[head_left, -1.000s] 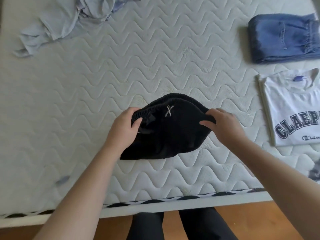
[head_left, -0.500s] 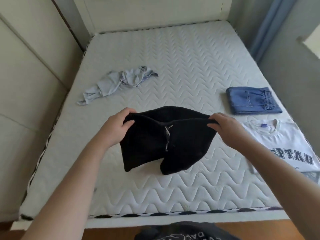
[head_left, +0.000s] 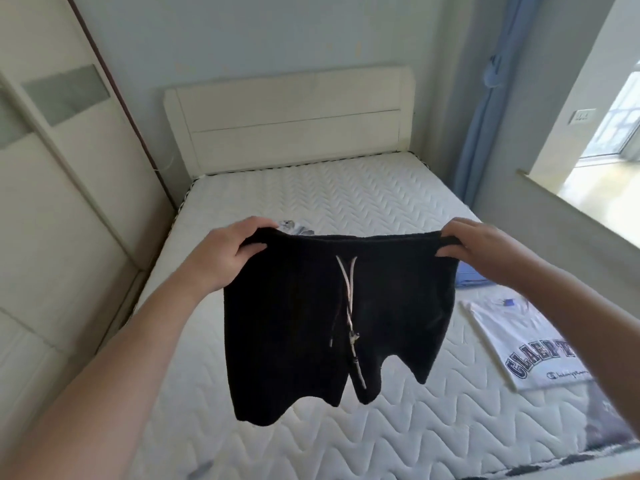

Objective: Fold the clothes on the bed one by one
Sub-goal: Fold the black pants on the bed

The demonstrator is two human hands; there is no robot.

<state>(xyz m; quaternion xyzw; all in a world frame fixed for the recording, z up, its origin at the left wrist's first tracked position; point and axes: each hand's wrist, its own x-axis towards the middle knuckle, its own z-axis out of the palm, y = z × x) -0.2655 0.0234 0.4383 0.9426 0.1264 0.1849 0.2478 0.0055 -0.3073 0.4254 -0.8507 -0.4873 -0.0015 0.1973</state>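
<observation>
Your left hand [head_left: 231,251] and right hand [head_left: 485,251] each pinch the black shorts [head_left: 332,323] at the waistband, airborne. Risk: the 2 legs hang uneven; lowered carelessly, they bunch on the mattress [head_left: 433,427].

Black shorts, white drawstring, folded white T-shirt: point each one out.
black shorts [head_left: 284,334]: head view, on the left leg panel.
white drawstring [head_left: 349,306]: head view, on the hanging cord.
folded white T-shirt [head_left: 512,327]: head view, on the chest above the lettering.

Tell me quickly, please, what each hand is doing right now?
Left hand: grips the black fabric drawstring shorts at the waistband.
Right hand: grips the same waistband's other end.
</observation>
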